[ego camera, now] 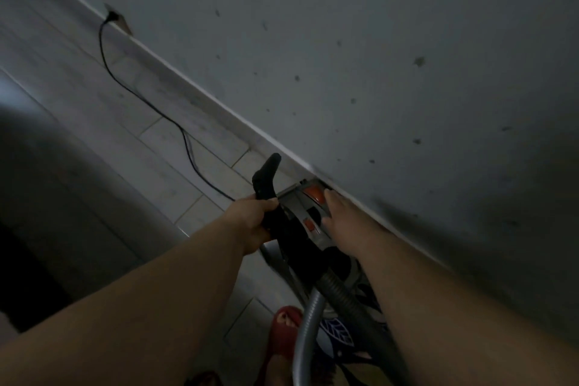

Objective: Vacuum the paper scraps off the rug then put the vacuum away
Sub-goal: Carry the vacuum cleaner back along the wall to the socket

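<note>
Pale tiled floor (pixel 94 122), black cord (pixel 189 150) across it, grey vacuum (pixel 300 200) at the wall's (pixel 376 72) foot

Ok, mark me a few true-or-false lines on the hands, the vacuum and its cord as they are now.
1. The left hand grips the black handle. True.
2. The vacuum stands mid-floor, well away from the wall. False: it sits right against the foot of the wall.
3. The cord runs over the floor tiles to a socket low on the wall. True.
4. The right hand is lifted clear of the vacuum. False: the right hand rests on its body, by the orange buttons.
5. The person is barefoot. False: a red slipper shows on a foot.
</note>
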`<state>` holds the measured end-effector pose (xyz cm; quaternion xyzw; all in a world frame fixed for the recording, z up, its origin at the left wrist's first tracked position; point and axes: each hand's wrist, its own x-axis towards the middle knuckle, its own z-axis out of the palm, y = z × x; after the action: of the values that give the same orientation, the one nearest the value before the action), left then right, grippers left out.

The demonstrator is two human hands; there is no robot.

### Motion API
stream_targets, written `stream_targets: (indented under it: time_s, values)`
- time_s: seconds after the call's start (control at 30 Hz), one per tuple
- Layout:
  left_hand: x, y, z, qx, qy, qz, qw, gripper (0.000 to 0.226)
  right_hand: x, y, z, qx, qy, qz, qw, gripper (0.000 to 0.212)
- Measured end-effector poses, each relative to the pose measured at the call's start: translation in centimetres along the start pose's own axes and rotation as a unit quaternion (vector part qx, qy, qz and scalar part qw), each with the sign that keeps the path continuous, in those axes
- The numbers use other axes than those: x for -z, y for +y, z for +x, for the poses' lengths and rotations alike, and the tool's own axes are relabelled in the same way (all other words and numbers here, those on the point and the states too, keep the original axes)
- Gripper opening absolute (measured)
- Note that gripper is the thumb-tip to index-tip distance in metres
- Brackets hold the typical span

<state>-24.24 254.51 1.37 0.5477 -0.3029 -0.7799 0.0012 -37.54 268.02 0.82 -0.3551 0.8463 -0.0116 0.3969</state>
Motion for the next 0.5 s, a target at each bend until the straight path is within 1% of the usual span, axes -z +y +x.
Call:
stream_targets:
  time_s: [0.13,0.27,0.33,0.4,0.47,0.5]
  values:
    - [0.4,-1.0,4.4,0.018,0.002,-0.005,1.000,0.034,-1.2,1.8,4.7,-0.004,-0.018,-0.035,0.999,0.064]
    - [0.8,-1.7,10.2,0.024,0.004,-0.011,1.000,0.035,-2.5,3.6,10.7,-0.022,-0.034,-0.058,0.997,0.061]
    - [1.0,-2.4,12.8,0.019,0.016,-0.025,0.999,0.031,-3.1,4.3,13.2,-0.036,-0.044,-0.074,0.996,0.066]
    - [1.1,-3.0,14.9,0.014,0.042,-0.028,0.999,0.020,-3.8,4.9,15.5,-0.050,-0.051,-0.084,0.994,0.069]
    - [0.9,-3.5,16.6,0.020,0.066,-0.024,0.997,0.011,-4.7,5.3,17.6,-0.057,-0.065,-0.096,0.992,0.070]
    - [0.7,-3.6,17.4,0.026,0.074,-0.025,0.997,0.010,-5.3,5.5,18.7,-0.057,-0.073,-0.103,0.990,0.068]
